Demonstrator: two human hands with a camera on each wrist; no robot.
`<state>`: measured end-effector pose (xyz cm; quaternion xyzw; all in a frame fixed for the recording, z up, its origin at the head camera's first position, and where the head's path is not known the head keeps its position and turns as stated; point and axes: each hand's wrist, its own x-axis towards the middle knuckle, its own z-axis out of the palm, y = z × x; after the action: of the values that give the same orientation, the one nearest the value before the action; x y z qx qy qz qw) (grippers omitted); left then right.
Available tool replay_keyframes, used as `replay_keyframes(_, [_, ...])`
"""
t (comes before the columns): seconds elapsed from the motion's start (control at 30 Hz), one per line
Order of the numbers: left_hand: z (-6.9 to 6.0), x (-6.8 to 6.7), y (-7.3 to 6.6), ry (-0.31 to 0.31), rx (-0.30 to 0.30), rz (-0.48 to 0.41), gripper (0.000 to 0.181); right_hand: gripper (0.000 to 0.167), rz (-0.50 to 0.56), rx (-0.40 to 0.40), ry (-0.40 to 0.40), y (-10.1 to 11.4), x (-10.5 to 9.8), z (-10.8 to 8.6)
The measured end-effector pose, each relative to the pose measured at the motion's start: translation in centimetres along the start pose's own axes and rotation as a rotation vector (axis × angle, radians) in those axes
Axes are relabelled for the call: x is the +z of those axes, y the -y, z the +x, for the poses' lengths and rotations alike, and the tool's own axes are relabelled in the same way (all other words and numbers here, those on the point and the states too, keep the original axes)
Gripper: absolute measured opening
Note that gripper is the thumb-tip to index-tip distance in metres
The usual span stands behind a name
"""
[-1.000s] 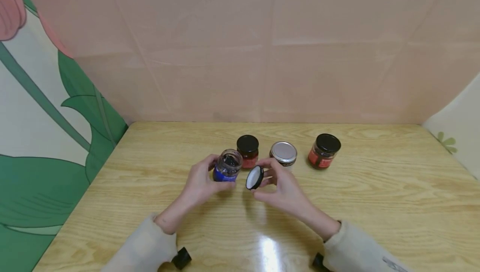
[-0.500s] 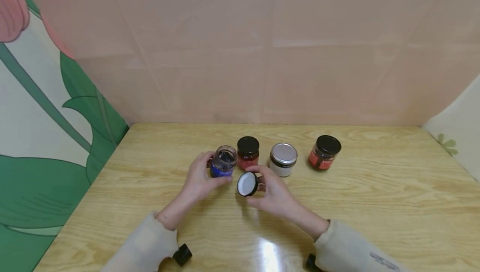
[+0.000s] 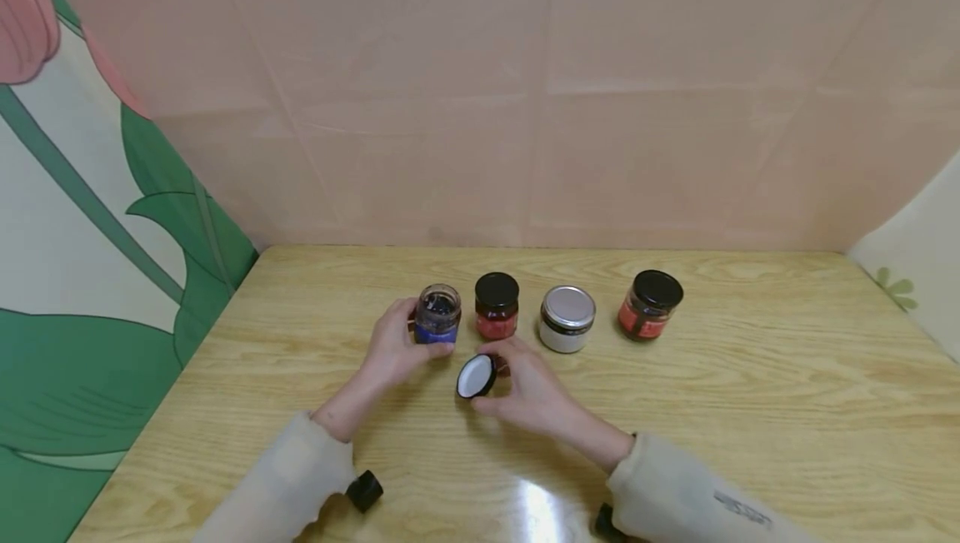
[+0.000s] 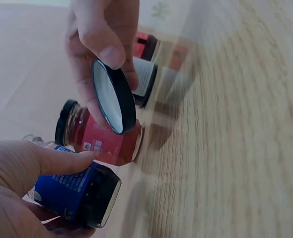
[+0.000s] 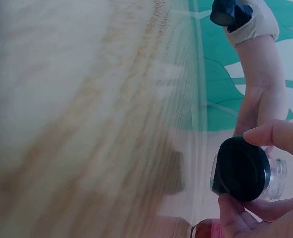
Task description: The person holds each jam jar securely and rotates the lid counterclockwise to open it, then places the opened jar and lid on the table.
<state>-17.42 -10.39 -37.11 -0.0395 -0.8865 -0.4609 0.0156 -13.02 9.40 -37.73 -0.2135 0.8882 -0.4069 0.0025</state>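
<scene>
My left hand [image 3: 393,349] grips an uncapped glass jar [image 3: 438,316] with a blue label and dark contents. In the left wrist view the thumb lies along the blue-labelled jar [image 4: 69,191]. With fingers and thumb my right hand [image 3: 525,389] pinches a black lid [image 3: 476,376] by its rim, its white inside turned toward the left. The lid [image 5: 243,168] shows its black top in the right wrist view, partly covering the jar behind it. Lid and jar are apart. Beyond the right hand stands a capped jar with a red label [image 3: 497,306].
A jar with a silver lid [image 3: 567,318] and another red-labelled jar with a black lid [image 3: 650,304] stand farther right on the wooden table [image 3: 765,410]. A pink backdrop [image 3: 525,110] rises behind the table's far edge.
The blue-labelled jar has shifted left and slightly away in my left hand. My right hand has carried the lid left and nearer to me, uncovering the silver-lidded jar.
</scene>
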Motion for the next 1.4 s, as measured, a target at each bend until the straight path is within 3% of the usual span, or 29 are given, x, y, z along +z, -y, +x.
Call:
replay_keyframes(0.27, [1.1,-0.3,0.3,0.013,-0.074,-0.008,0.069,0.057,-0.056,0.069,0.052,1.0,0.6,1.2])
replay_keyframes(0.77, [2.3,-0.1,0.9,0.02,-0.098,0.055,0.071,0.057,-0.058,0.113,0.08,1.5,2.1,2.7])
replay_keyframes(1.13, [2.8,-0.3,1.2,-0.001,-0.054,0.037,0.066,0.051,-0.124,0.042,0.097,1.7,2.5,3.3])
replay_keyframes(1.4, [3.0,-0.2,1.7,0.001,-0.063,0.03,0.066,0.051,-0.181,-0.004,0.137,1.5,2.8,3.6])
